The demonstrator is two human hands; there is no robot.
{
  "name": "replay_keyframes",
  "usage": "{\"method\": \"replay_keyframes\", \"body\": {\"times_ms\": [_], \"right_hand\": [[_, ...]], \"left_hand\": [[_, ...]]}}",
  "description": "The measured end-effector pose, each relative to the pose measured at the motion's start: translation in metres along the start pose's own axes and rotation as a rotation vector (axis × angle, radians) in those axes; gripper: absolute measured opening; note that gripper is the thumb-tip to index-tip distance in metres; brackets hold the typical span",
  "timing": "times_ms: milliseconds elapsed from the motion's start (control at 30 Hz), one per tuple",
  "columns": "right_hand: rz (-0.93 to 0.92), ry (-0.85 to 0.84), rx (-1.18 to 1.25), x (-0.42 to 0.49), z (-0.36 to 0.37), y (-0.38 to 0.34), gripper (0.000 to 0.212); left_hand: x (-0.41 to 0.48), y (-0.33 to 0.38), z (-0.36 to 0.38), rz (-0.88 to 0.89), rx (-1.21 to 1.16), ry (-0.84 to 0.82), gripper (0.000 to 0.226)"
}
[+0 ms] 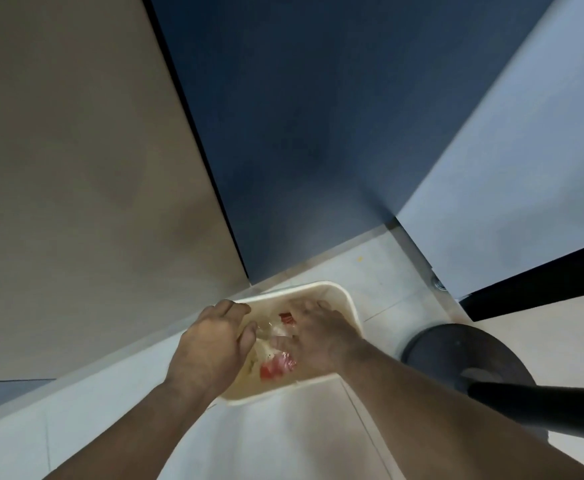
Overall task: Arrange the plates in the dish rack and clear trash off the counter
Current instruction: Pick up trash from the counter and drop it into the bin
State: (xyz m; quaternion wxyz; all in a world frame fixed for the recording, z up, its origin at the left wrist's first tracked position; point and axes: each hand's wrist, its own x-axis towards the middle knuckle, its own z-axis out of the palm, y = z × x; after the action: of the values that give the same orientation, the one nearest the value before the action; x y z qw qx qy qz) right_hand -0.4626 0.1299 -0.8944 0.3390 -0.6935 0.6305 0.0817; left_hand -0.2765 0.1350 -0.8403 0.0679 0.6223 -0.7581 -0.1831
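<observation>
A cream rectangular trash bin [347, 301] stands on the pale tiled floor, seen from straight above. Inside it lies trash [278, 365]: red wrapper pieces, clear plastic and pale scraps. My left hand [214, 344] hovers over the bin's left rim, palm down, fingers loosely apart, with nothing visible in it. My right hand [321, 336] reaches into the bin with fingers spread flat over the trash. No plates, dish rack or counter are in view. The picture is slightly blurred.
A black round base with a dark pole [463, 362] stands just right of the bin. A beige panel [75, 168] rises at the left, a dark blue panel [301, 116] behind the bin, and a pale door [526, 168] at the right.
</observation>
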Motion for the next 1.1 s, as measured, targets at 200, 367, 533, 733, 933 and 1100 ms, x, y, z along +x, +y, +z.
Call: {"method": "replay_keyframes", "body": {"times_ms": [200, 367, 533, 733, 933, 1100], "right_hand": [[-0.044, 0.151, -0.034, -0.038, -0.048, -0.015, 0.069], [0.000, 0.272, 0.109, -0.088, -0.103, -0.026, 0.032], [-0.039, 0.320, 0.150, -0.151, -0.164, -0.057, 0.029], [-0.099, 0.389, 0.119, -0.244, -0.269, -0.127, 0.028], [-0.113, 0.521, 0.099, -0.323, -0.377, -0.187, 0.021], [-0.159, 0.648, 0.076, -0.367, -0.457, -0.237, 0.023]], "left_hand": [[-0.002, 0.017, -0.037, -0.043, -0.042, 0.020, 0.029], [-0.017, 0.038, -0.088, -0.024, -0.091, -0.015, 0.030], [-0.032, 0.067, -0.167, 0.066, -0.134, -0.037, 0.037], [-0.054, 0.113, -0.305, 0.170, -0.132, -0.006, 0.043], [-0.076, 0.147, -0.446, 0.282, -0.127, 0.098, 0.054], [-0.090, 0.157, -0.542, 0.342, -0.155, 0.212, 0.051]]}}
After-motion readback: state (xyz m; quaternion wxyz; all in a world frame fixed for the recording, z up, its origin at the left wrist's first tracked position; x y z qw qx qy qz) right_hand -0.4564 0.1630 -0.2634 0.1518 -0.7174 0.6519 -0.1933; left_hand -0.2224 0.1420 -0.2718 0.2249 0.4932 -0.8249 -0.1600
